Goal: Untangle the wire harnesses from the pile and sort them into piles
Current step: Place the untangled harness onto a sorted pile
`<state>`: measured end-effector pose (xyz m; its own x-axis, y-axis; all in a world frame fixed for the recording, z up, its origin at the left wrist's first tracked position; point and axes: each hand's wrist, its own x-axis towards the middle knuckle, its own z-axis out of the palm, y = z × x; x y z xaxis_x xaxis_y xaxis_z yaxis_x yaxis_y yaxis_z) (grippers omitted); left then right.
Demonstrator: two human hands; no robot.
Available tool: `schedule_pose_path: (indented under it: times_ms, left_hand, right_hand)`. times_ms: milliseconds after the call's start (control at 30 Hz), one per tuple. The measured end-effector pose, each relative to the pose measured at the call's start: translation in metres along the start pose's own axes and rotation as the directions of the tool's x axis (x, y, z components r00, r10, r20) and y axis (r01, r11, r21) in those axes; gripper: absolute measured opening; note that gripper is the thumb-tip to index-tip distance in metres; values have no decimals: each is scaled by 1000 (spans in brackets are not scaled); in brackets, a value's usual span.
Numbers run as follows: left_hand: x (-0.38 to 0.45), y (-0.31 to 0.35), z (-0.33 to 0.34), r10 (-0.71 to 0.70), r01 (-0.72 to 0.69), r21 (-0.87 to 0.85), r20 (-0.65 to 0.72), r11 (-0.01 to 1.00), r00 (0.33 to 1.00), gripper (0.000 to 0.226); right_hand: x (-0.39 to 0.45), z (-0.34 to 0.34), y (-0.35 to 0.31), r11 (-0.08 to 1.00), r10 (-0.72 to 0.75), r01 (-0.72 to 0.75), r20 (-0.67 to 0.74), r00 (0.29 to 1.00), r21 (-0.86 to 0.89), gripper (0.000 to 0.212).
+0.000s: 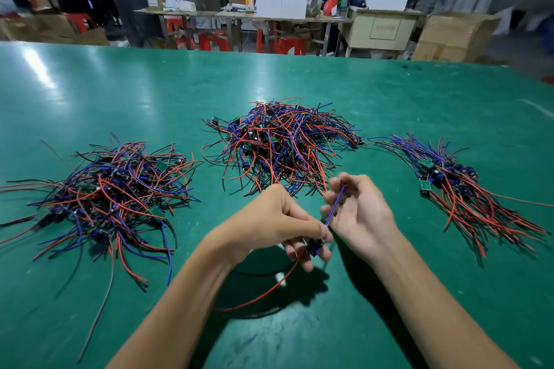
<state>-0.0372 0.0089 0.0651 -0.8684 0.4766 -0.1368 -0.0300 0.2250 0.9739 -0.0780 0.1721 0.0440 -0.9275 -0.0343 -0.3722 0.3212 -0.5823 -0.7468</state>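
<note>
Both hands (302,225) hold one harness (314,246); three wire piles (281,144) on table (120,84).

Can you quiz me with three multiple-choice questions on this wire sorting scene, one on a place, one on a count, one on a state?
1. Where does the neatest pile, with wires lying roughly parallel, lie?
A. on the person's right
B. on the person's left
C. in the middle

2. How many piles lie on the table?
A. two
B. three
C. five

3. What is the right hand doing?
A. resting flat on the table
B. pinching a blue wire
C. pointing away

Answers:
1. A, its wires run alongside each other.
2. B, left, middle and right.
3. B, the wire runs through its fingers.
</note>
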Motion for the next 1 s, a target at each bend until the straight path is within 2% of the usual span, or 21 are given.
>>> schedule_pose_path:
  times_ms: [67,133,167,233,267,333,433,500,567,600,633,667,700,733,767,800,833,900,933,967,1000]
  left_hand:
    - [-1,-1,-3,8,-9,-13,-25,1000,1000,14]
    - [0,-1,-3,24,-32,-64,-117,997,993,15]
    - [2,0,-4,33,-49,-89,-173,995,984,15]
    - [4,0,-4,40,-78,-135,-268,988,963,17]
    - [5,0,-4,36,-87,-158,-297,984,954,19]
    - [6,-2,-4,23,-84,-179,-321,980,947,28]
    - [9,-3,-3,-15,-79,-287,-313,955,950,19]
    - [12,-4,-3,-25,-85,-325,-321,942,947,20]
    - [14,-6,-4,20,-125,-255,-381,959,924,19]
    - [15,-7,-5,48,-154,-218,-423,964,905,19]
    - [15,-8,-6,67,-177,-198,-466,964,882,20]
    - [16,-8,-7,77,-198,-189,-508,962,858,22]
    - [17,-9,-8,84,-215,-178,-550,960,831,24]
    - [19,-11,-9,98,-227,-150,-589,962,802,25]
    - [20,-12,-10,119,-234,-107,-621,966,775,26]
    - [22,-13,-10,151,-238,-49,-648,970,747,26]
    - [22,-15,-10,193,-238,24,-669,971,718,27]
    - [22,-18,-8,281,-208,190,-689,960,668,27]
    - [22,-19,-8,311,-178,259,-690,949,654,26]
    - [22,-22,-8,327,-151,305,-688,940,648,25]
    - [23,-24,-8,328,-128,326,-687,936,648,25]
  right_hand:
    - [3,-5,-5,982,89,-107,114,989,157,28]
    - [2,-8,-7,974,75,-119,221,972,191,33]
    - [1,-7,-7,987,58,-97,277,959,129,42]
    - [-4,-1,0,980,11,56,333,943,-192,61]
    - [-7,3,8,923,-37,162,341,939,-348,59]
    - [-16,13,23,835,-153,323,375,914,-446,44]
    - [-21,21,26,805,-326,420,279,903,-418,40]
    - [-20,21,8,837,-415,453,184,891,-305,41]
    - [-14,12,-23,871,-444,456,108,890,-181,39]
    - [-8,5,-43,851,-472,474,67,879,-228,39]
    - [0,-5,-66,796,-509,481,24,860,-368,40]
    - [10,-14,-88,679,-560,457,-4,828,-574,41]
    - [21,-23,-109,487,-628,381,-11,778,-786,41]
    - [32,-33,-127,251,-708,241,-7,707,-938,40]
    - [43,-44,-138,33,-764,61,15,645,-998,37]
    - [52,-53,-144,-130,-771,-94,41,636,-987,35]
    - [60,-63,-144,-250,-732,-205,46,680,-946,37]
    - [71,-76,-129,-352,-572,-340,-88,816,-872,57]
    - [72,-80,-119,-352,-514,-384,-166,842,-854,68]
    - [73,-82,-110,-352,-513,-385,-168,842,-853,73]
    - [73,-82,-101,-361,-572,-332,-74,817,-872,70]
